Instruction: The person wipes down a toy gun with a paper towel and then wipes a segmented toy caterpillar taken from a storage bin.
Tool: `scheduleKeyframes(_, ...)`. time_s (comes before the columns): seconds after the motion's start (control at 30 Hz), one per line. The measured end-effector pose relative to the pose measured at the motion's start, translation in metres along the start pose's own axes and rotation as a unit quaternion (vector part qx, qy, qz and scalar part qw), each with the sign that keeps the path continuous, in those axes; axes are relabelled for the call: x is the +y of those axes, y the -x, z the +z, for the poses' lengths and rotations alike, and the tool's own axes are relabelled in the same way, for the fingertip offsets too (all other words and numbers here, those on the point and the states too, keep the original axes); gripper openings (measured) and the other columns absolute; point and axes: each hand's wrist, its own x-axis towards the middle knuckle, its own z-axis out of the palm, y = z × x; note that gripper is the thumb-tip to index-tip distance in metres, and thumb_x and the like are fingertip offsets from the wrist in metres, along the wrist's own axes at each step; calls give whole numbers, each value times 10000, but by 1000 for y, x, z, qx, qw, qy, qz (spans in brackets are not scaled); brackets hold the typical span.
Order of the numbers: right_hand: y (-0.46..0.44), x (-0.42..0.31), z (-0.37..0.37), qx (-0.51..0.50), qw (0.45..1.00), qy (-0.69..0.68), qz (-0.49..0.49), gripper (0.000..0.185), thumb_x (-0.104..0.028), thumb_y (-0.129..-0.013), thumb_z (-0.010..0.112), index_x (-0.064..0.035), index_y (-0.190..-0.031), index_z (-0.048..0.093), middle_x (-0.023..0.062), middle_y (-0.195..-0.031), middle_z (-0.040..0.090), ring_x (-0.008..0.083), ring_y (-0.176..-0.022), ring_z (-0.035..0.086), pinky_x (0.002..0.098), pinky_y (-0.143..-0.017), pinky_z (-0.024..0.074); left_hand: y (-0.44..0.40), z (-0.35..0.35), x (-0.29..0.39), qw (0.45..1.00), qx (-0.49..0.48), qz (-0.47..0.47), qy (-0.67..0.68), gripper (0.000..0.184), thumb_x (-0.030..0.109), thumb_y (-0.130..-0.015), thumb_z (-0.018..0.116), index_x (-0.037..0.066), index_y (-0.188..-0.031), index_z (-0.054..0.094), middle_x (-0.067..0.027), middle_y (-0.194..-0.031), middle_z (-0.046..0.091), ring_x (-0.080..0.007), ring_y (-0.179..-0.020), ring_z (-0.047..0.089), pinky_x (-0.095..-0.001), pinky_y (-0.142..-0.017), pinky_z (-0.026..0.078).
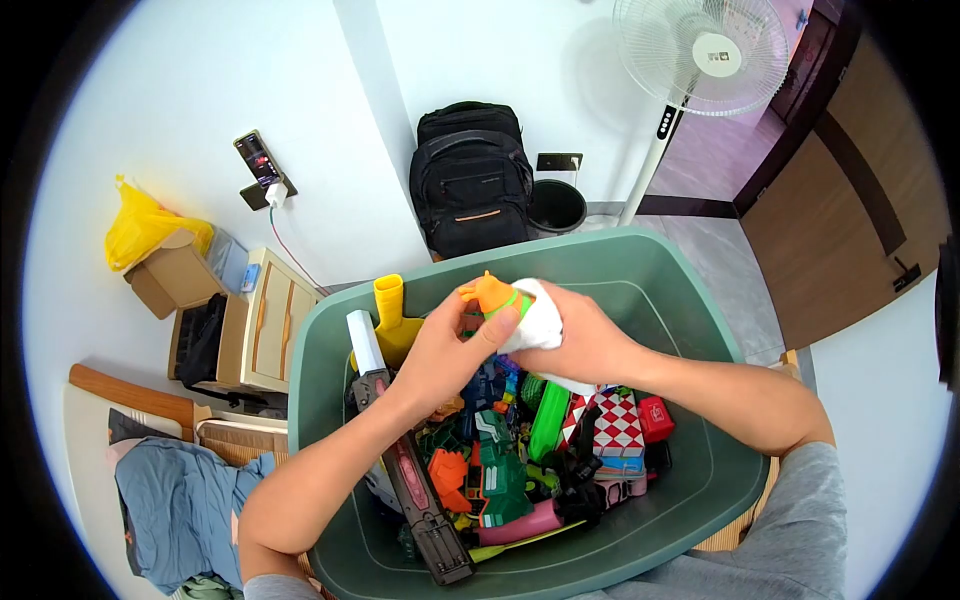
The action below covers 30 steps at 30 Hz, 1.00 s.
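Above a large green tub (715, 500), my left hand (450, 345) is closed on a small orange and green toy (497, 295). My right hand (575, 335) holds a white cloth (540, 318) pressed against the toy's side. Both hands are close together, and the cloth hides part of the toy. Below them the tub holds a heap of toys: a long dark toy piece (410, 475), a yellow piece (398, 335), an orange piece (450, 478), a bright green piece (548, 420) and a red and white checkered piece (617, 428).
A black backpack (470, 185) and a black bin (557, 207) stand beyond the tub. A white fan (648, 180) is at the back right, near a brown door (840, 190). On the left are a cabinet (272, 320), a cardboard box (170, 275) and blue-grey clothes (185, 500).
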Motion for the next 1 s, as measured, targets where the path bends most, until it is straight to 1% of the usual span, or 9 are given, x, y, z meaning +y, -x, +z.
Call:
scheduleKeyframes(0.03,2,-5,1,-12,1000,12,-2,500,-149,-694,739,-35,-1130,524,171,-977,642,324,-916,641,380,-794,493,0,0,3,1000,0,0,0,600,401,-881,635,-14,-1276,454,-91,-1110,575,-141,-976,560,-277,-812,472)
scheduleKeyframes(0.1,3,-7,3,-22,999,24,-16,472,-145,-699,734,-35,-1108,527,173,-970,640,332,-911,638,385,-790,491,2,-1,8,995,26,-83,57,443,366,-935,568,31,-1221,520,-41,-1055,576,-99,-906,543,-244,-776,451)
scheduleKeyframes(0.2,4,-8,4,-38,998,33,-35,413,-141,-714,721,-34,-1063,528,176,-955,634,354,-901,628,398,-780,484,-1,-2,-4,998,28,-52,21,408,381,-917,596,43,-1143,570,-13,-966,589,-64,-835,527,-214,-693,425)
scheduleKeyframes(0.33,3,-4,3,-63,997,43,7,442,-158,-712,722,-29,-1083,520,176,-958,636,344,-905,632,393,-784,486,1,-5,-2,998,34,-20,-39,372,364,-909,613,48,-1104,592,-6,-930,597,-64,-821,529,-219,-682,431)
scheduleKeyframes(0.47,2,-8,1,-79,995,6,64,486,-162,-713,703,-15,-1129,500,176,-956,636,333,-913,634,396,-793,487,2,-5,3,999,14,-13,-27,345,289,-891,652,32,-1111,586,-22,-967,617,-70,-858,547,-226,-731,460)
scheduleKeyframes(0.53,2,-5,1,-75,996,15,55,503,-157,-713,690,-14,-1150,487,179,-963,633,335,-916,632,399,-796,487,2,-4,3,1000,10,-17,-16,343,262,-884,665,24,-1117,583,-32,-992,620,-77,-875,553,-229,-753,468)
scheduleKeyframes(0.6,1,-3,2,-70,996,25,45,520,-152,-713,677,-13,-1172,474,182,-970,630,336,-919,630,401,-799,487,1,-5,-2,998,-1,39,-44,350,211,-875,674,17,-1146,568,-44,-1025,618,-96,-908,561,-248,-798,476)
scheduleKeyframes(0.7,1,-1,3,-61,997,30,37,554,-142,-707,662,-16,-1202,447,193,-989,622,345,-923,625,402,-802,487,2,-4,-5,997,-10,39,-62,357,177,-881,662,11,-1177,550,-50,-1055,607,-115,-937,565,-271,-842,475)
scheduleKeyframes(1.0,0,0,2,-65,996,49,23,566,-171,-704,695,-9,-1186,446,188,-991,624,345,-923,626,396,-803,490,4,1,-8,996,-39,60,-54,334,53,-899,589,13,-1219,505,-56,-1128,562,-106,-996,546,-271,-875,459)
